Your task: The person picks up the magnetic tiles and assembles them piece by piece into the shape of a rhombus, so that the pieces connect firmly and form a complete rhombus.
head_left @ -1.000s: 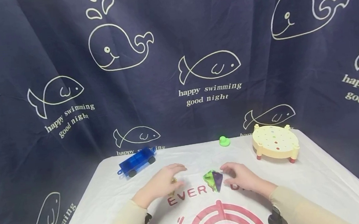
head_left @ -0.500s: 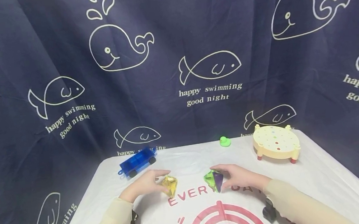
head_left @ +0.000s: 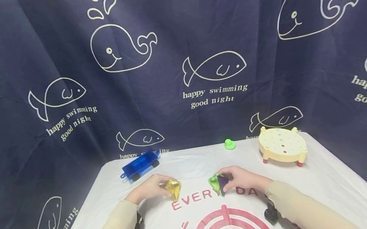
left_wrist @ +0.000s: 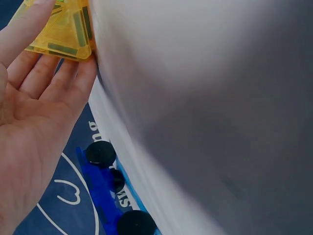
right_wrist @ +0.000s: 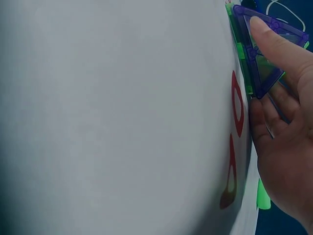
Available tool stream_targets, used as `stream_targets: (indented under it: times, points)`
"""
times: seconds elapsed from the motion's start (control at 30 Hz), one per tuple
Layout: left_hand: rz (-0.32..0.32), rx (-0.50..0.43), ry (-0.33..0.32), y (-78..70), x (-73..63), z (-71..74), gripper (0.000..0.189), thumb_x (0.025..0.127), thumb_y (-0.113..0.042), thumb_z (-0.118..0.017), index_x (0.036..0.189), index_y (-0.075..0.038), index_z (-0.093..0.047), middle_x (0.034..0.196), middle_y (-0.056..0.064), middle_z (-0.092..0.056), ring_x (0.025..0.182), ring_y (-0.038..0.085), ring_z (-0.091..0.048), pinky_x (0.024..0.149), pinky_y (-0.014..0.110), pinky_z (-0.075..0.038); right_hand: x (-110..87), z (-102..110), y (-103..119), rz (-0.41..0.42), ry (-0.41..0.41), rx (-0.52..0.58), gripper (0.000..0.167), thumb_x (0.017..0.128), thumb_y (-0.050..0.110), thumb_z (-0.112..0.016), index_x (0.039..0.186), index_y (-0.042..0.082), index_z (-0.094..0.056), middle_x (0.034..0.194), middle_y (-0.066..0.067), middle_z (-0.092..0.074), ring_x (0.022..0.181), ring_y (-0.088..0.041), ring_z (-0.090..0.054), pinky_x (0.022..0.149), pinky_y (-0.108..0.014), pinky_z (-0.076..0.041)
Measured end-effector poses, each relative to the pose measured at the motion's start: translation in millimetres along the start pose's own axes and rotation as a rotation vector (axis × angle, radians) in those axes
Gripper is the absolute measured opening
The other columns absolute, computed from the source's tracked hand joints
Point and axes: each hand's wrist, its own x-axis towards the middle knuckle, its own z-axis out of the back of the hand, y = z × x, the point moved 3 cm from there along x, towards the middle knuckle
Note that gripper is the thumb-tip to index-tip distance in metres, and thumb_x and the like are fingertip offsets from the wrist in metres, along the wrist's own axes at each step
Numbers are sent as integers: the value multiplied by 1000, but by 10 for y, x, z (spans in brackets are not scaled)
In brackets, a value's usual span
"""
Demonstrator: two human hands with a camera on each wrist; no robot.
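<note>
My left hand [head_left: 152,186] holds a translucent yellow magnetic-tile pyramid [head_left: 173,189] at its left side, near the middle of the table. In the left wrist view the thumb lies over the yellow pyramid [left_wrist: 63,32] and the fingers reach beneath it. To the right, my right hand [head_left: 241,178] grips a green and purple magnetic-tile pyramid [head_left: 217,183]. The right wrist view shows the thumb on a purple face [right_wrist: 266,54], with the other fingers partly behind and below. Both pyramids appear to stand on the tabletop, with a gap between them.
A blue toy wagon [head_left: 141,165] on black wheels stands at the back left. A green toy duck [head_left: 229,144] sits near the back edge, and a cream round toy table [head_left: 282,144] with red feet stands back right. White cloth [head_left: 195,165] with red print covers the tabletop.
My left hand has moved left from over the yellow pyramid, uncovering it, and now grips its left side. My right hand has come in from beside the green and purple pyramid to grip it.
</note>
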Motion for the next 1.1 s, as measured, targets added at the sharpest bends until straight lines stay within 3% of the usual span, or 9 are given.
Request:
stream_targets:
  times: [0.17,0.4,0.67,0.87,1.1]
  points:
    - [18,-35,-32,-20,43,-51,47,77,-20,-87,122,-11,-75,114,-4,-75,113,17,-66,112,52,-40,-31,2,-44,-13,-42,-6,51,84,22,-85,128,4,-67,123,-9,-70,119,-37,-63,103,-54,-49]
    - [1,-47,-59,-201,177,-231,44,77,-19,-88,118,-9,-75,111,1,-76,108,19,-68,106,51,-46,-82,-3,-48,-65,-97,-8,44,83,20,-85,121,5,-69,116,-7,-72,114,-37,-65,99,-56,-51]
    - [57,-23,-64,-395,374,-410,42,77,-18,-89,116,-12,-76,110,-1,-75,108,19,-68,103,47,-49,-133,-24,-16,-114,-114,-3,42,84,16,-83,122,5,-70,114,-5,-72,111,-34,-65,101,-63,-46]
    - [78,-40,-53,-500,530,-496,43,78,-19,-89,118,-13,-75,112,-2,-75,111,18,-67,106,47,-47,-132,-6,-17,-110,-123,-8,41,84,17,-83,121,5,-70,113,-4,-73,109,-32,-66,100,-61,-47]
    - [40,-41,-47,-583,681,-550,42,78,-17,-89,117,-10,-75,109,-1,-75,104,15,-68,100,38,-52,-133,7,-32,-103,-150,-9,40,83,15,-84,120,4,-71,110,-4,-74,104,-27,-66,96,-56,-51]
